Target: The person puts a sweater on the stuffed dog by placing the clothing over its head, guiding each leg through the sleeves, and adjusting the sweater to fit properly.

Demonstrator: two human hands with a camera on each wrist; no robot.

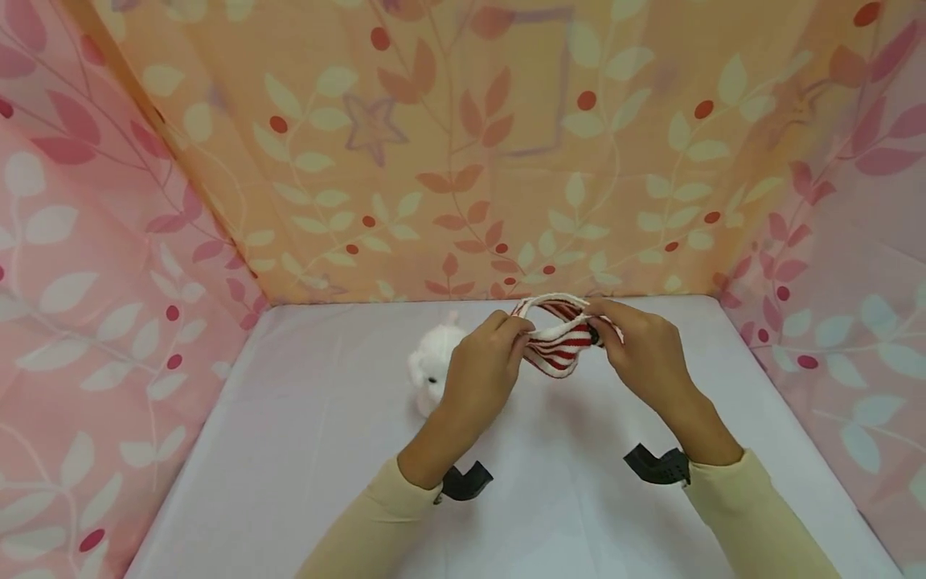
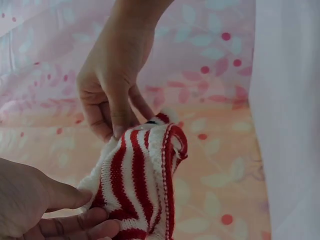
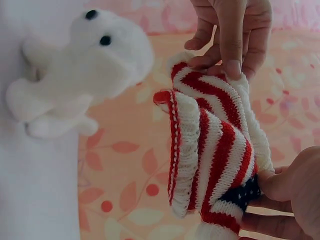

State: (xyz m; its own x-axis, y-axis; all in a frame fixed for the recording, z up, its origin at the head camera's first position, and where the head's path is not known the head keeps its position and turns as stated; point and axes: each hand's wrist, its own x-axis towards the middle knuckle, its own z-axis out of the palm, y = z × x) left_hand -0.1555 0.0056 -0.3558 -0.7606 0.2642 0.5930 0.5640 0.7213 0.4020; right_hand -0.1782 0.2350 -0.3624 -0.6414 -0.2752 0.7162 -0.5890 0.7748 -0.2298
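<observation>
White plush animal [image 1: 436, 354] set on a white-covered table [image 1: 304, 450], backed by an orange leaf-print hanging [image 1: 463, 153], flanked by pink leaf-print hangings [image 1: 79, 305]

Red-and-white striped knitted garment [image 3: 220, 155] and plain white plush animal [image 3: 112, 65].
The garment's white edge bears a red trim; its navy patch [image 3: 241, 194] carries white specks. The animal's eyes [image 3: 105, 40] are black. Back curtain [image 1: 448, 121]: orange-yellow with cream and orange leaves, red dots. Side curtain [image 1: 108, 249]: pink, pale-leaved. Sleeve [image 1: 365, 515]: cream. Tablecloth [image 1: 304, 434]: pale lilac-white.
</observation>
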